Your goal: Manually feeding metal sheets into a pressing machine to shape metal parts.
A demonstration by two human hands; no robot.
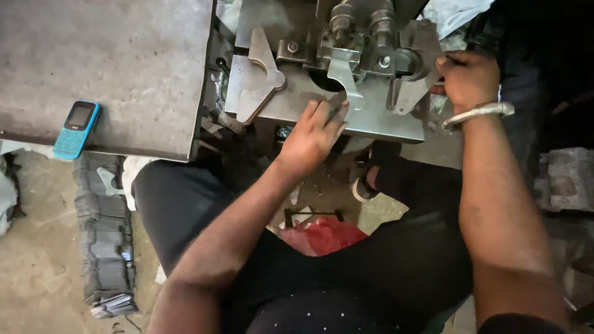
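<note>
left hand [312, 133] rests flat, fingers spread, on a thin metal blank [343, 86] on the press plate [383, 124]; right hand [467, 77] is closed around the machine's lever [427, 62] (no containers visible; 1 blue phone [76, 128] nearby).

Left hand's [311, 137] fingertips hidden under metal plate [346, 93]; machine [359, 37] top cut off.

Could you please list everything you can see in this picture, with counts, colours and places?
Machine: one, grey metal, top centre.
Table: one, grey, top left.
Phone: one, blue, on the table's front edge.
Metal blanks: one stack, dark grey, on the floor at left.
Red cloth: one, between the knees.
Bangle: one, silver, right wrist.
Left hand: fingers on the machine's plate.
Right hand: closed on a part at the machine's right side.
</note>
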